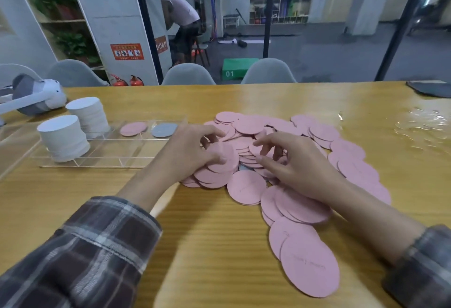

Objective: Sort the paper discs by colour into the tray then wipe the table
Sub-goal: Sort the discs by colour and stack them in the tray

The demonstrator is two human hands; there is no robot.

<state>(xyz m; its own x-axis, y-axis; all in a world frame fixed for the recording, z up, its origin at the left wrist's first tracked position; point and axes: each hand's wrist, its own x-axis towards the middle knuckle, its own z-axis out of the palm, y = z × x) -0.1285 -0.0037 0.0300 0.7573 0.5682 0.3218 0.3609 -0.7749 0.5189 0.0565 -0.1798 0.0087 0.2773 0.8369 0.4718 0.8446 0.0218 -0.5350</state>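
- Pinching one pink disc [223,157] in left hand [190,149], thumb and fingers curled round it, at the left edge of the heap.
- Resting right hand [295,163] on pink disc pile [305,205] with fingers bent down; cannot tell if anything is grasped.
- Spread over wooden table [207,234], pile just right of clear tray [109,156].
- Holding two white disc stacks [63,141], a single pink disc [133,129] and a grey disc [164,129], in separate tray compartments.
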